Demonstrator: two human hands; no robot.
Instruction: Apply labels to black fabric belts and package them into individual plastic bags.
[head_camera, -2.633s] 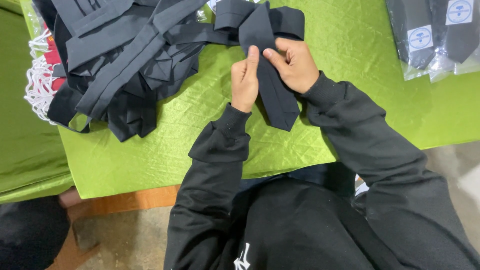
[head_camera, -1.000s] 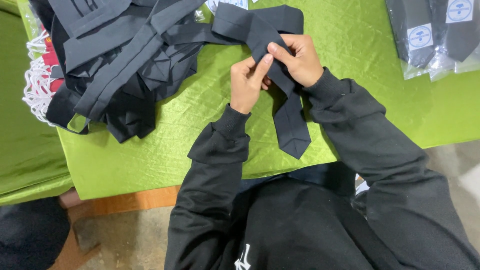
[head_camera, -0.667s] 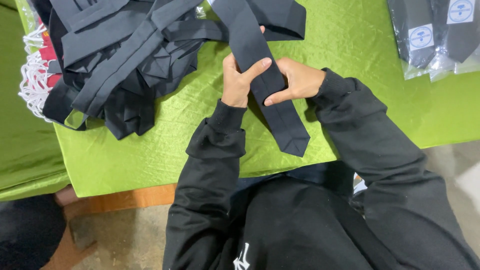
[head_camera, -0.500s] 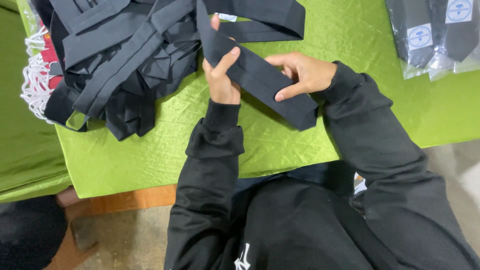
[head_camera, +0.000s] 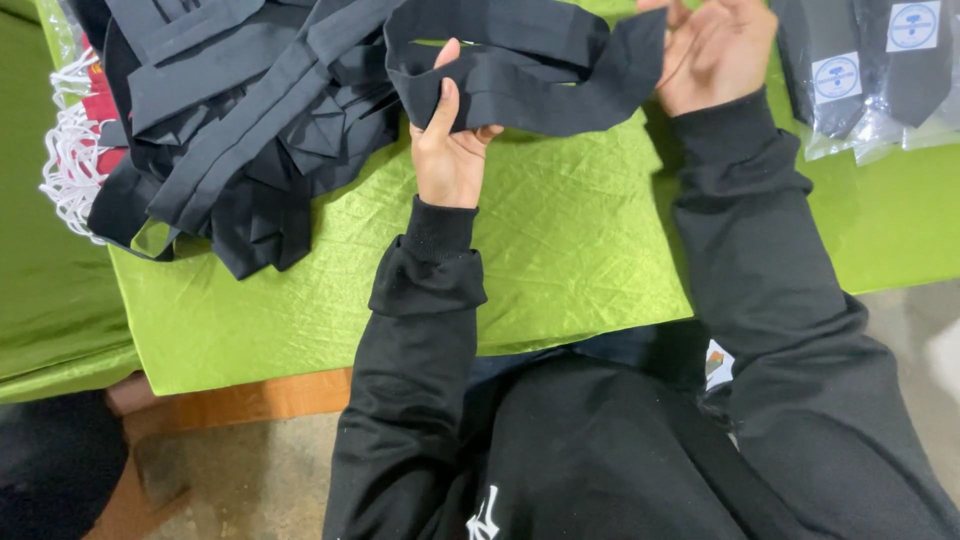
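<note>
Black tie (head_camera: 530, 75), folded into a loop, was stretched at top centre. Left hand (head_camera: 450, 150) pinched one end; right hand (head_camera: 715, 50) gripped the other. Tie pile (head_camera: 240, 120) upper left; bagged ties (head_camera: 870, 70) upper right, green cloth (head_camera: 560, 260) beneath.

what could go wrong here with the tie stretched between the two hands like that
1. The black tie hangs in a loose loop between the left hand and the right hand; its slack could twist or crease.
2. The loop sits right beside the pile of black ties, so it may snag one and drag it across the green cloth.
3. The right hand seems to grip only the tie's end, so it might slip free.
</note>
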